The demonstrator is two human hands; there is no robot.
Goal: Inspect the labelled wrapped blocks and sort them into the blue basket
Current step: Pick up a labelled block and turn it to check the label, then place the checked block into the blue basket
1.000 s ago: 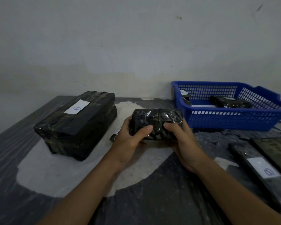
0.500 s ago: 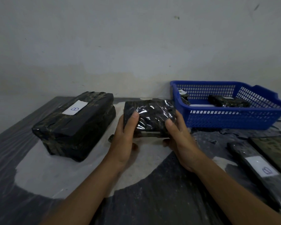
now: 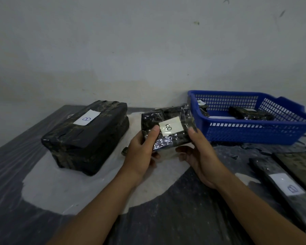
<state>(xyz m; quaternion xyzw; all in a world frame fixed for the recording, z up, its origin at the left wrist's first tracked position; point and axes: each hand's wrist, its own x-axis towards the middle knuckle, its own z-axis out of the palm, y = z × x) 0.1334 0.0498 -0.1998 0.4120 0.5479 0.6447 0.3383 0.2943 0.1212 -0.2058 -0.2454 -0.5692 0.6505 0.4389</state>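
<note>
Both hands, left hand [image 3: 142, 152] and right hand [image 3: 200, 156], pinch the wrapped block [image 3: 168, 128]; blue basket [image 3: 254, 137] lies just right, probably nearest the right hand.

1. The small wrapped block [image 3: 167, 129], gripped by the left hand [image 3: 141, 152] and right hand [image 3: 200, 156], now sits higher than before.
2. It is turned over, so its white label [image 3: 169, 128] marked B now faces up.

shiny black wrapped block [image 3: 168, 128], b label up, beside blue basket [image 3: 254, 133]

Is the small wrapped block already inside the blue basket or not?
Not yet: both hands hold the small wrapped block beside the blue basket.
</note>
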